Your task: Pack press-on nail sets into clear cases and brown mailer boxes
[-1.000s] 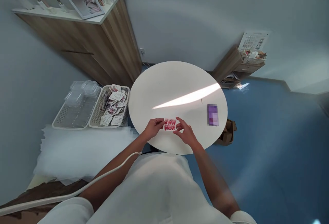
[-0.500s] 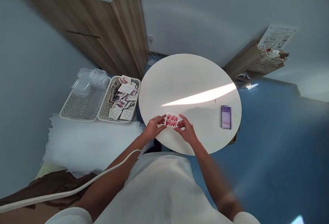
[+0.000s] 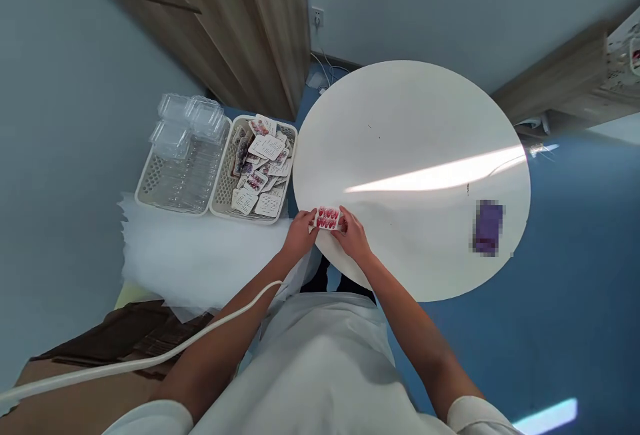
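A small white card with two rows of red nail-shaped pieces [image 3: 327, 218] is held up over the near left edge of the round white table [image 3: 415, 115]. My left hand [image 3: 300, 234] pinches its left side, and my right hand [image 3: 353, 234] pinches its right side. To the left of the table, a white basket [image 3: 214, 203] holds a loose pile of printed cards [image 3: 267, 147], some carrying nail-shaped pieces.
Clear plastic boxes [image 3: 171, 140] lie in a second basket [image 3: 143, 185] at the left. White translucent sheets [image 3: 200, 255] spread below the baskets. A blurred purple object [image 3: 487, 227] rests on the table's right side. A white cable [image 3: 150, 360] crosses my left arm.
The view has shifted, so the table and the baskets sit further right and higher in the picture. Both hands still hold the card, now nearer the table's left edge.
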### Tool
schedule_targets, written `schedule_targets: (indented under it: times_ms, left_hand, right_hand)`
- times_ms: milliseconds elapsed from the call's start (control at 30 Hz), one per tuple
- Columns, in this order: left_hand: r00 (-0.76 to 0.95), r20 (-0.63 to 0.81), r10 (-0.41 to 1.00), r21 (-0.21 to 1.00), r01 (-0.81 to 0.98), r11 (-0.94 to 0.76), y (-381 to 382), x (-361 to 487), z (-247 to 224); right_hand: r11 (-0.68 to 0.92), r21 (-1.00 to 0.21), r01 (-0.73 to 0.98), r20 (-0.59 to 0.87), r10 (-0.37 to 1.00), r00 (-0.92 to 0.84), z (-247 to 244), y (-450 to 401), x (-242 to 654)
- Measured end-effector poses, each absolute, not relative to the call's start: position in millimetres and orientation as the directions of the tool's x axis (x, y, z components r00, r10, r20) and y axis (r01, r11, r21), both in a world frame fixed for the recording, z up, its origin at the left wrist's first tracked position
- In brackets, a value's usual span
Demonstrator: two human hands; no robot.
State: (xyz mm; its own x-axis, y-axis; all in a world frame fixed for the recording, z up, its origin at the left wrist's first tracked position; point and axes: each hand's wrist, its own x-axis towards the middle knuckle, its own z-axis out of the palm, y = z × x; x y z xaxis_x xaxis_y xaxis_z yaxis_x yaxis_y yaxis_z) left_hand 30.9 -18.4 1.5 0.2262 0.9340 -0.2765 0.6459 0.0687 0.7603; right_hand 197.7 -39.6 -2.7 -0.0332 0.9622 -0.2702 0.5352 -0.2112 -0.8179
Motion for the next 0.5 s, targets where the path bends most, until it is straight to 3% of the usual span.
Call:
schedule_targets:
  times_ms: [300, 500]
  left_hand:
    - [0.162, -0.221, 0.962, 0.675, 0.737, 0.031, -19, 26, -23]
    - [0.160, -0.236, 0.958, 0.647, 0.762, 0.032, -25, 29, -17]
  right_hand:
    - [-0.230, -0.608, 0.760, -0.364, 0.932, -0.009, -14, -25, 173]
    - [-0.250, -0.618, 0.745, -0.382, 0.924, -0.007, -9, -29, 173]
